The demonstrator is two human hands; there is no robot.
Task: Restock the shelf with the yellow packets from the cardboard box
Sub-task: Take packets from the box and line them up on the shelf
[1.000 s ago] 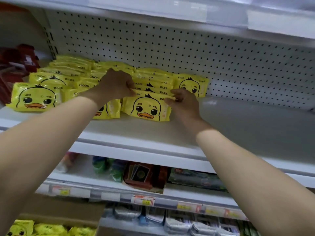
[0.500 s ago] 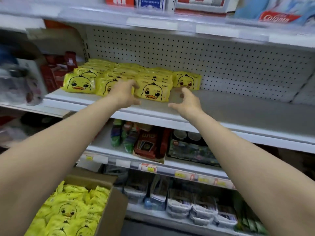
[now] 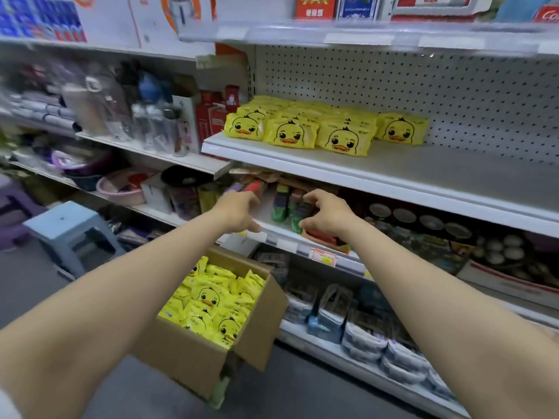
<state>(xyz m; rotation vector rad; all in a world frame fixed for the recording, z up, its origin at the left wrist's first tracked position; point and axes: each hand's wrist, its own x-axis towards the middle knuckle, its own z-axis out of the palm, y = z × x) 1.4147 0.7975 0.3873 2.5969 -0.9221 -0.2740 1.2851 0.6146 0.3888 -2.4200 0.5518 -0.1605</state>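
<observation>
The restock looks partly done, by my reading. On the shelf, yellow packets fill only the left part, lying in rows that run back toward the pegboard, with one more at the right of the group, further back. The right stretch of the shelf is bare. Below, the cardboard box sits on the floor, near and left, flaps open and heaped with more packets, so much remains to move.

Both hands are empty. The left hand and right hand hang in front of the lower shelves, fingers loosely spread and curled, holding nothing.

The packets are glossy, soft, pillow-like film pouches printed with a cartoon duck face. The box is plain matte brown board; the shelf is smooth pale metal and the pegboard evenly perforated.
</observation>
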